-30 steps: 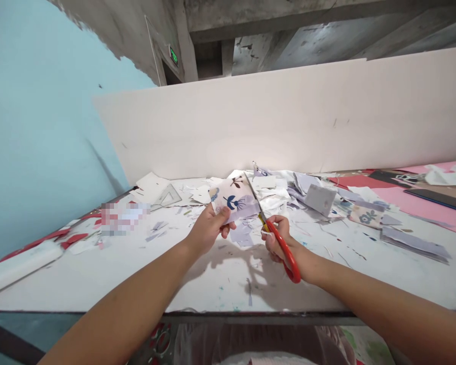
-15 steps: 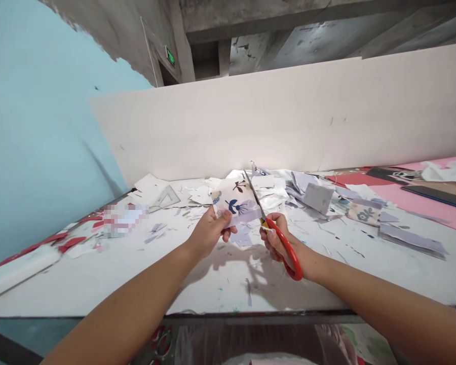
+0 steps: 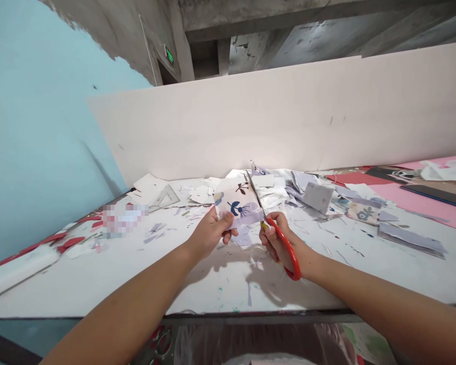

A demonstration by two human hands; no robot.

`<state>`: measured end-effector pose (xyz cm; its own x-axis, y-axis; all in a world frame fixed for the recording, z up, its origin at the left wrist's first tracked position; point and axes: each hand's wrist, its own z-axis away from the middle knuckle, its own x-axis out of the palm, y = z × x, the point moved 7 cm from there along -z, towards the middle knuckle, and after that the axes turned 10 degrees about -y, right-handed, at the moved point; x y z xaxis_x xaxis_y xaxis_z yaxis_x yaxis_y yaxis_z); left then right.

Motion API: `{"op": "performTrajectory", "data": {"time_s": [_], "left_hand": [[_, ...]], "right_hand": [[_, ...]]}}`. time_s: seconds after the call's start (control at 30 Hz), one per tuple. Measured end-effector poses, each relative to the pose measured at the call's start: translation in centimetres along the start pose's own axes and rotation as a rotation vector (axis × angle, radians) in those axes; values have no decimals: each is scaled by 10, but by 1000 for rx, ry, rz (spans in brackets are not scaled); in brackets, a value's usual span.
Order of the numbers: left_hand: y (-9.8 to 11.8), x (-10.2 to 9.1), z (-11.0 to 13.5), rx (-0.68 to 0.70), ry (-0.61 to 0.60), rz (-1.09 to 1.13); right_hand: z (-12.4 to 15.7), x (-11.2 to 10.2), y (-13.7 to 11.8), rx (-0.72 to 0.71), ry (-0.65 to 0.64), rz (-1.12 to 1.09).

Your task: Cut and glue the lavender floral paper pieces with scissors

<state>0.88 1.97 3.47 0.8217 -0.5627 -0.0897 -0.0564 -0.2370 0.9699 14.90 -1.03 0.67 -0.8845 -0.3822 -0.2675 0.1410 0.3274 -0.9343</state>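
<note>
Between the thumb and fingers of my left hand [image 3: 212, 230] is a pale piece of patterned paper [image 3: 238, 198], printed with blue and dark red flowers and edged in lilac below. My right hand [image 3: 279, 241] grips red-handled scissors [image 3: 290, 253], whose blades point up and away along the paper's right edge. The blades look nearly closed; whether they are biting into the paper I cannot tell. Both hands are above the white tabletop [image 3: 137, 284]. Beneath the paper lie lilac scraps [image 3: 243, 236], partly hidden.
Behind the hands, paper offcuts [image 3: 275, 190] heap against a white board [image 3: 251, 121]. A triangular set square [image 3: 165, 197] lies left of them. Several lilac strips [image 3: 412, 239] and a dark flat object [image 3: 437, 195] on pink sheets are at right. A white roll [image 3: 21, 271] lies far left.
The patterned paper has shifted slightly right against the blades. A pale bit at my right fingers no longer shows there. The scissors have barely moved.
</note>
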Motion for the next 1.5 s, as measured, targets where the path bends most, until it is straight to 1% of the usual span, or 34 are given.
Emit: {"op": "performTrajectory", "data": {"time_s": [0.1, 0.2, 0.33, 0.5, 0.7, 0.77, 0.87, 0.93, 1.0, 1.17, 1.3, 1.4, 1.5], "left_hand": [[-1, -1, 0, -21, 16, 4], [-3, -1, 0, -33, 15, 1], [-5, -3, -1, -34, 6, -21], [-4, -2, -1, -25, -2, -33], [-3, -2, 0, -14, 2, -13], [-2, -2, 0, -8, -3, -9], [-2, -2, 0, -4, 7, 8], [-2, -3, 0, -7, 18, 19], [-2, -3, 0, -12, 18, 19], [-6, 0, 0, -18, -26, -37], [-7, 0, 0, 2, -33, -56], [-7, -1, 0, 2, -37, -73], [-6, 0, 0, -10, -41, -103]], "right_hand": [[0, 0, 5, 87, 24, -8], [2, -1, 4, 163, 46, 13], [4, 1, -5, 167, 36, 59], [5, 1, -9, 160, 38, 91], [6, 0, -7, 198, 50, 52], [6, -1, -5, 195, 53, 29], [3, 0, -1, 151, 35, -87], [1, 2, 3, 132, 2, -176], [0, 5, 8, 125, -35, -214], [0, 4, 12, 91, -39, -216], [0, 5, 12, 108, -61, -195], [0, 4, 10, 105, -61, -150], [0, 2, 8, 88, -29, -61]]}}
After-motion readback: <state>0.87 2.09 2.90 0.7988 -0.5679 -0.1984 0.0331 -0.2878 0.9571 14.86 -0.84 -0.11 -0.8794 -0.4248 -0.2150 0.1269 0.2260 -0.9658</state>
